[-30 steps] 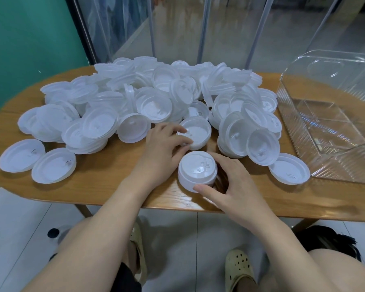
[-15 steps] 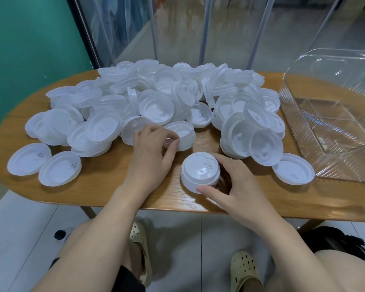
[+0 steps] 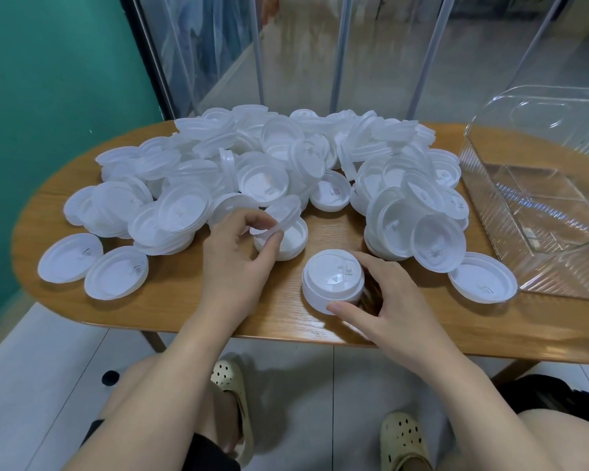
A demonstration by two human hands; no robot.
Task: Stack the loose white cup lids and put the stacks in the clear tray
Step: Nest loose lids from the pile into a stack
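A big heap of loose white cup lids [image 3: 286,164] covers the back half of the oval wooden table [image 3: 276,317]. A short stack of lids [image 3: 332,280] stands near the front edge, and my right hand [image 3: 385,304] curls around its right side, thumb against its front. My left hand [image 3: 238,256] pinches one white lid [image 3: 284,210] by its rim, tilted up just above another lid [image 3: 293,239] lying upside down on the table. The clear tray [image 3: 510,205] stands at the right end of the table with nothing in it.
Two single lids [image 3: 70,261] lie at the front left and one lid [image 3: 481,282] lies against the tray's front corner. A teal wall and glass panels stand behind. My knees and sandals show below the table edge.
My left hand has closed on a lid from the pile's front edge and tipped it up off the table. My right hand has stayed on the short stack.
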